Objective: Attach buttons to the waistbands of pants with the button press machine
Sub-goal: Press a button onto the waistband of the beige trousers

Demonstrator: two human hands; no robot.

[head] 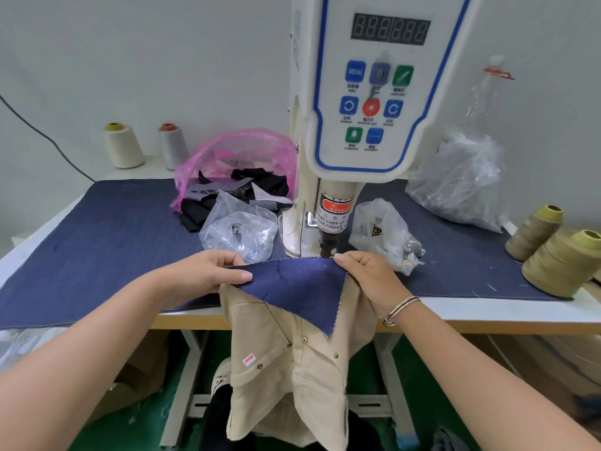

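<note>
A white button press machine (374,92) stands at the table's middle, its black press head (327,245) just above the cloth. A dark blue denim piece (292,284) lies over beige pants (279,379) that hang off the table's front edge, with several small metal buttons showing on them. My left hand (208,275) pinches the denim and the beige cloth at the left. My right hand (370,278) pinches the denim's far right corner directly under the press head. A small red light dot sits on the denim near that corner.
Denim sheet (113,229) covers the table. Clear bags of hardware (240,229) (383,232) flank the machine, a pink bag with dark scraps (227,164) behind. A large clear bag (461,183) sits right. Thread cones stand back left (122,144) and right (559,265).
</note>
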